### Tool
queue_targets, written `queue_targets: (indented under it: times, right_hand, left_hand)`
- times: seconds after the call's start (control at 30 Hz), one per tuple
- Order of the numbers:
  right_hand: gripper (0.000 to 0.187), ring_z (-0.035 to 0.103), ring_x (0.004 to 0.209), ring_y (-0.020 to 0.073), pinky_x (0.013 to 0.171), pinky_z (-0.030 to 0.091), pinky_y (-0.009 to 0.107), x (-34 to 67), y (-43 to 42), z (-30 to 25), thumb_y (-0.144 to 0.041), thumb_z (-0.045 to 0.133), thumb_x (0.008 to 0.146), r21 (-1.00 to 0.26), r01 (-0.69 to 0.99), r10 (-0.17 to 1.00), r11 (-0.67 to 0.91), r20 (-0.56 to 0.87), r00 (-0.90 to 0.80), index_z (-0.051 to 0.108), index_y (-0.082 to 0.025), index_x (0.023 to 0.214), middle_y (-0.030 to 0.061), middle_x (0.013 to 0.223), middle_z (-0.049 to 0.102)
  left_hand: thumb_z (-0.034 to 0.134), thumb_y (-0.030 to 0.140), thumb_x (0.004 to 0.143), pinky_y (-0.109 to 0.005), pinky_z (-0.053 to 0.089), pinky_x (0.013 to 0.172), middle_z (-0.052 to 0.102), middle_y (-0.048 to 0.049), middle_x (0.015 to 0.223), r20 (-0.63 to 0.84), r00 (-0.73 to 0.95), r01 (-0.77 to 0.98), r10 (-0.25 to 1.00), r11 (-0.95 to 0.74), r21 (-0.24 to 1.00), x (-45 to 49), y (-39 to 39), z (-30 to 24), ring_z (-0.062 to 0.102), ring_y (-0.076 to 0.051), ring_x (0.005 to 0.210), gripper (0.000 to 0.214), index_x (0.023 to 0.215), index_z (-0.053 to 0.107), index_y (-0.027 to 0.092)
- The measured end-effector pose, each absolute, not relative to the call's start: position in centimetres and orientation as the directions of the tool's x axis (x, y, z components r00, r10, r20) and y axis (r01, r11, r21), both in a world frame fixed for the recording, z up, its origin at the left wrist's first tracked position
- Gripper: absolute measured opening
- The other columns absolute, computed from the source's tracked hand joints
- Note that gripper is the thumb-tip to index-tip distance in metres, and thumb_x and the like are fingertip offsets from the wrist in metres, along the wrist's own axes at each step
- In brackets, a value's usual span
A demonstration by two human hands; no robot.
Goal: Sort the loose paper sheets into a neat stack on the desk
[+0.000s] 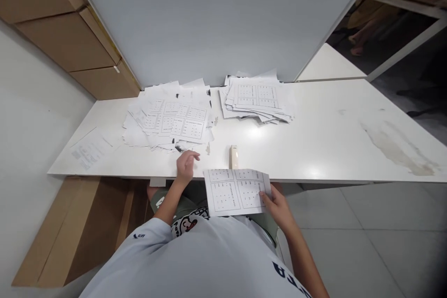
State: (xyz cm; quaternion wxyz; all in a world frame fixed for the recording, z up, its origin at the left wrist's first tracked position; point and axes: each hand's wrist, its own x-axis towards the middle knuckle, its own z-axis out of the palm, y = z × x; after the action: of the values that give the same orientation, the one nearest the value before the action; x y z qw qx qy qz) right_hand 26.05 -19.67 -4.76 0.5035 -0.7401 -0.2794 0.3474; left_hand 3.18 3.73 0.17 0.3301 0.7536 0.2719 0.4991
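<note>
**One sheet pinched, the loose pile just off the left hand**

The right hand (277, 205) pinches a white printed sheet of gridded tables (237, 192) by its right edge. Its long axis runs left to right over the near rim of the white table (331, 130). The left hand (186, 164), loosely curled and empty, rests just beside the scattered pile of white sheets (171, 118), ahead and leftward. The print is too small to read.

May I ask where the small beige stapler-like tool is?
The beige tool lies near the white table's front edge, mid head view, right of the left hand, just beyond the printed sheet in the right hand.
</note>
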Motion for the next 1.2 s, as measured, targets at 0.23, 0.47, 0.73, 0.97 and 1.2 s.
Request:
queue_targets:
  times: [0.23,0.47,0.73,0.97,1.2]
  right_hand:
    - [0.047,0.066,0.098,0.0301,0.087,0.053,0.045,29.1,-22.3,-6.2,-0.043,0.073,0.058,-0.89,-0.147,0.641,-0.432,-0.417,0.644,0.068,-0.022,0.1,0.0081,0.102,0.073]
    - [0.054,0.068,0.094,0.0276,0.081,0.056,0.041,30.3,-23.8,-4.7,-0.041,0.081,0.06,-0.898,-0.309,0.645,-0.313,-0.44,0.625,0.065,-0.023,0.108,0.008,0.103,0.073]
    - [0.051,0.069,0.092,0.0302,0.073,0.058,0.039,32.1,-23.3,-3.4,-0.046,0.081,0.059,-0.901,-0.297,0.649,-0.315,-0.433,0.625,0.067,-0.022,0.102,0.0091,0.098,0.074]
    - [0.054,0.071,0.084,0.0295,0.067,0.058,0.038,33.6,-24.3,-3.2,-0.043,0.081,0.058,-0.882,-0.349,0.582,-0.316,-0.471,0.663,0.066,-0.022,0.106,0.0078,0.096,0.074]
    - [0.053,0.071,0.082,0.0279,0.066,0.058,0.037,32.9,-25.0,-3.1,-0.043,0.08,0.059,-0.869,-0.364,0.555,-0.335,-0.494,0.669,0.066,-0.022,0.106,0.0077,0.095,0.074]
  left_hand:
    - [0.045,0.04,0.096,-0.049,0.029,0.117,0.049,-0.0104,0.147,0.325,0.904,0.057,0.279,-0.83,0.555,11.1,2.6,1.5,0.03,-0.029,0.145,0.045,0.137,0.051,0.021]
    - [0.052,0.046,0.094,-0.05,0.029,0.118,0.042,-0.0128,0.149,0.121,0.917,0.241,0.381,-0.769,0.593,12.3,2.6,0.5,0.017,-0.032,0.15,0.039,0.122,0.06,0.02]
    - [0.049,0.046,0.095,-0.049,0.031,0.118,0.035,-0.0124,0.156,0.125,0.911,0.238,0.392,-0.75,0.617,12.0,2.7,-0.2,0.015,-0.03,0.151,0.045,0.133,0.054,0.021]
    - [0.04,0.042,0.099,-0.047,0.03,0.119,0.038,-0.0111,0.155,0.19,0.871,0.244,0.453,-0.734,0.634,12.1,2.6,-0.7,0.021,-0.027,0.15,0.043,0.135,0.053,0.021]
    - [0.039,0.047,0.099,-0.047,0.029,0.12,0.04,-0.0104,0.154,0.195,0.827,0.257,0.528,-0.662,0.704,12.6,2.9,-1.4,0.028,-0.029,0.147,0.047,0.138,0.05,0.023]
